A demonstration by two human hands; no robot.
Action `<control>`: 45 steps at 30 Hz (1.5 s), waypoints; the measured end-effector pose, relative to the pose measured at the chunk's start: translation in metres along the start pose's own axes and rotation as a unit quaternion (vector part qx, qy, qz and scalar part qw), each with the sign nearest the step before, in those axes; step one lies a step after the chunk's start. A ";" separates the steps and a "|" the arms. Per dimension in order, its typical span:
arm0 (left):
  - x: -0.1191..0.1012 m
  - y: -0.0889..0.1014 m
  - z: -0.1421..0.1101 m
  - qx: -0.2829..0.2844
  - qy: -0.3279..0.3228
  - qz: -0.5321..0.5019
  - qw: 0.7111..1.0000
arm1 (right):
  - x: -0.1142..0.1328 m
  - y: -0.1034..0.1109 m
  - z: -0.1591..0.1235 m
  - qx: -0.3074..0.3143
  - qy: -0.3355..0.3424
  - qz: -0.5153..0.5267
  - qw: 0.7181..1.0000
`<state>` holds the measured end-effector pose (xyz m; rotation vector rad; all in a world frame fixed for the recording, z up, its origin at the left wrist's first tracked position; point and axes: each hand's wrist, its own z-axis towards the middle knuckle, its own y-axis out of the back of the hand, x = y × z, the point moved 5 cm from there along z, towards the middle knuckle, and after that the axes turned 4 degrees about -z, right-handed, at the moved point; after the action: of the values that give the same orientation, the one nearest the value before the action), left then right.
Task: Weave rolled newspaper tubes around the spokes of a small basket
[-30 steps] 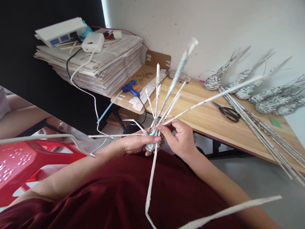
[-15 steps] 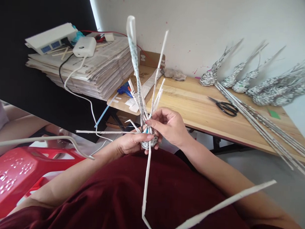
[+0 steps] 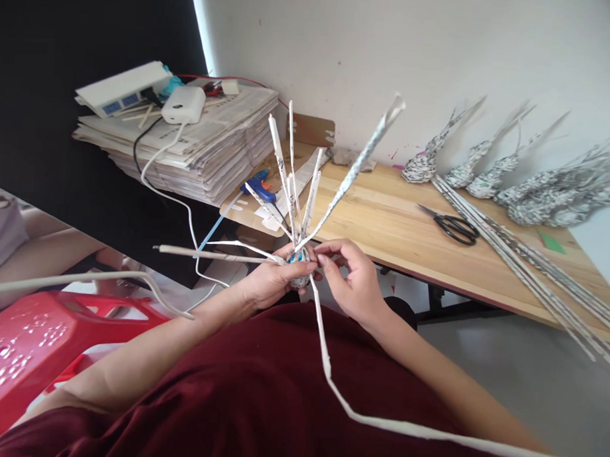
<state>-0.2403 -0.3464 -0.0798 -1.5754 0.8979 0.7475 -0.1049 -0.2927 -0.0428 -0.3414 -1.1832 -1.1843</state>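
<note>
Wide-ended tube [image 3: 360, 164] had swung from left-leaning to right-leaning; long strip [image 3: 325, 356] ran right across the lap, end cut off. Left hand [image 3: 270, 282] pinched woven piece [image 3: 299, 275] above the lap, underside hidden. Right hand [image 3: 356, 280] curled at its right; couldn't tell grip. Newspaper stack [image 3: 228, 142] print unreadable.

Room over tabletop [image 3: 386, 208] between paper spokes [image 3: 356, 167] and scissors [image 3: 455, 228]; long rods [image 3: 521, 264] block right.
</note>
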 end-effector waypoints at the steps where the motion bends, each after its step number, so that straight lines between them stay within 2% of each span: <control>1: -0.002 0.000 0.002 -0.009 -0.008 0.004 1.000 | 0.002 0.001 -0.004 -0.004 0.040 -0.032 0.999; 4: -0.010 -0.005 0.008 -0.036 -0.027 0.006 0.999 | 0.008 0.004 -0.012 -0.017 0.137 -0.107 0.985; 6: -0.014 -0.010 0.010 -0.046 -0.034 0.008 0.998 | 0.012 0.007 -0.014 -0.031 0.175 -0.139 0.974; 9: -0.018 -0.017 0.012 -0.053 -0.061 0.017 0.997 | 0.017 0.010 -0.016 -0.056 0.212 -0.176 0.960; 12: -0.019 -0.020 0.014 -0.063 -0.090 0.025 0.994 | 0.019 0.011 -0.017 -0.070 0.221 -0.194 0.953; 20: -0.018 -0.022 0.016 -0.036 -0.115 0.021 0.992 | 0.011 0.011 -0.020 -0.089 0.157 -0.158 0.971; 29: -0.015 -0.022 0.018 -0.039 -0.095 0.022 0.995 | 0.005 0.007 -0.022 -0.098 0.166 -0.140 0.971; 34: -0.011 -0.020 0.018 -0.012 -0.092 0.029 0.995 | 0.002 0.007 -0.021 -0.086 0.164 -0.150 0.971; 39: -0.008 -0.026 0.012 0.057 -0.052 0.024 0.997 | -0.003 0.009 -0.020 -0.072 0.120 -0.143 0.980; 45: -0.012 -0.029 0.008 0.115 -0.045 0.019 0.992 | -0.014 0.011 -0.021 -0.075 0.003 -0.061 0.995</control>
<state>-0.2217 -0.3336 -0.0563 -1.3157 0.9145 0.7099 -0.0836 -0.2966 -0.0591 -0.3830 -1.1260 -1.3851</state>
